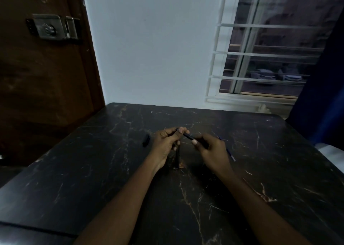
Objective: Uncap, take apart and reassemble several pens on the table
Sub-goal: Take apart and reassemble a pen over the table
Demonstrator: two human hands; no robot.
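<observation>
- Both forearms reach in from the near edge over the dark marbled bench (74, 170).
- Dark pen (176, 158) lies on the bench between the wrists, pointing away, its far end hidden under the left hand (166, 142).
- Left hand: fingers (180, 130) clamped on the far-left end of the blue pen (188, 137).
- Right hand (212, 150): fingers (194, 142) pinched on the near-right end of the same pen.
- Blue pen sits slanted between the two hands, over mid-bench.
- Black cap (146, 140) lies on the bench just left of the left hand, not touching it.
- Thin blue refill (229, 154) lies on the bench to the right, partly hidden behind the right hand.
- Beyond: white wall (149, 49), brown door (46, 86) with metal lock (49, 29) at left, barred window (260, 58) at right.
</observation>
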